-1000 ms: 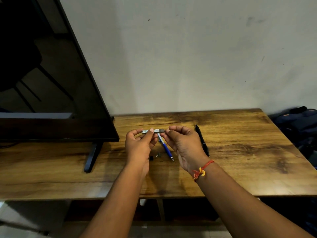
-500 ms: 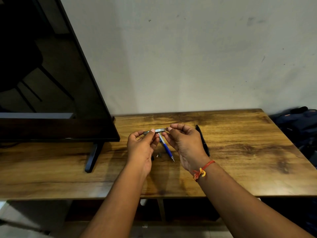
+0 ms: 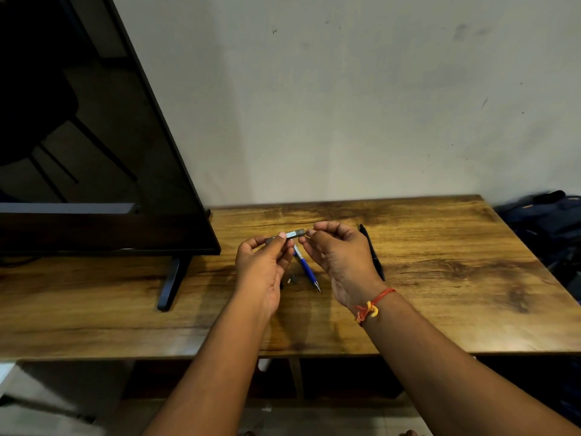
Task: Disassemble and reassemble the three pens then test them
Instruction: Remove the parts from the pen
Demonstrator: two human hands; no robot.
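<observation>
I hold a grey pen barrel [image 3: 290,236] level, above the others. At 6 o'clock from it a blue and white pen [image 3: 306,268] lies on the counter, tip toward me. At its 3 o'clock lies a black pen [image 3: 374,256]. Small dark parts [image 3: 290,277] lie at its 9 o'clock.

We see a wooden table [image 3: 440,278] with dark grain set against a scuffed, pale plaster wall [image 3: 345,105], a black television screen [image 3: 78,136] standing on its left end, a dark bag [image 3: 553,221] beyond its right edge, and pale floor [image 3: 47,416] beneath.
</observation>
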